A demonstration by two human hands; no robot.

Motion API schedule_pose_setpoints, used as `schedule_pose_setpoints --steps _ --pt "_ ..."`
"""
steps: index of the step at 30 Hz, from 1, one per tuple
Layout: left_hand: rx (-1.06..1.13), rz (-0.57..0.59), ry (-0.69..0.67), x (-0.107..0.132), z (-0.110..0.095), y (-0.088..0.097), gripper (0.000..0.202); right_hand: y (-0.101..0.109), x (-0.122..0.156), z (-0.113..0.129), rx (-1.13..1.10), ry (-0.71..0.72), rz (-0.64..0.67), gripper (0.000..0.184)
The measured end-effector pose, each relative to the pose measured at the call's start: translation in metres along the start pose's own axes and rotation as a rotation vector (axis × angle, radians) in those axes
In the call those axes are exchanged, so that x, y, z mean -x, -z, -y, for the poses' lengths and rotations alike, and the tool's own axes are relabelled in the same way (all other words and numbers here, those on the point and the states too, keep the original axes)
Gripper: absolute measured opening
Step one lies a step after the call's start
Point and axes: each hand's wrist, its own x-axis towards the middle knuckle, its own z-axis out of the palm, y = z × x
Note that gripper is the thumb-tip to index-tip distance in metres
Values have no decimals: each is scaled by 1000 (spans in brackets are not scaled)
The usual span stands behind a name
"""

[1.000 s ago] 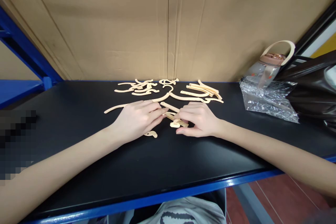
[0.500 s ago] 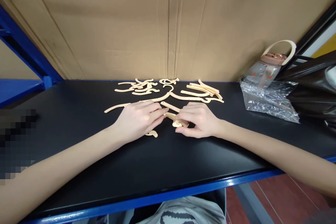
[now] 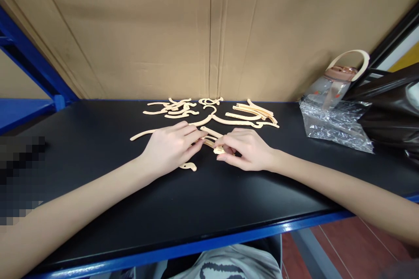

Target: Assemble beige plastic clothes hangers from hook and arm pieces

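My right hand (image 3: 247, 149) is closed round a beige hanger arm (image 3: 209, 143), its pale end poking out between thumb and fingers. The fingertips of my left hand (image 3: 173, 144) pinch the other end of that piece, largely covering it. Just beyond lies another hanger arm (image 3: 211, 131) with a hole near its tip. Part of a curved beige piece (image 3: 190, 166) shows from beneath my left palm. Behind both hands, a hanger hook (image 3: 210, 109) meets two long arms spread left and right, in a hanger shape.
Several short curved pieces (image 3: 176, 108) lie at the back left, and several straight arms (image 3: 253, 111) at the back right. Small hooks (image 3: 211, 101) rest against the cardboard wall (image 3: 131, 30). On the right are clear plastic wrap (image 3: 337, 126) and a handled bottle (image 3: 337, 83).
The held hanger arm has shifted slightly up and left between my hands. My left thumb and fingers have moved slightly, uncovering more of the curved piece beneath the palm.
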Motion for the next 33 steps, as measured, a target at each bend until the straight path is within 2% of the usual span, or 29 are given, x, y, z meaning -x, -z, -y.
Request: schedule_pose_setpoints --steps 4,7,9,16,24,30,33 --pt "51 9 127 0 0 0 24 0 -1 0 76 -7 9 31" --pt "130 54 177 1 2 -1 24 -1 -1 -3 129 -64 32 34" --pt "206 86 157 1 3 -3 25 -1 -1 -5 145 -105 46 35" --pt "409 215 -59 0 1 0 26 -3 -1 -11 179 -210 24 31" --pt "337 221 -143 0 0 -1 30 -3 0 -16 142 -271 34 24" --pt "221 112 -79 0 0 -3 27 -5 0 -17 141 -291 -9 26" --pt "179 161 -95 1 4 -6 28 -6 1 -18 131 -336 11 28"
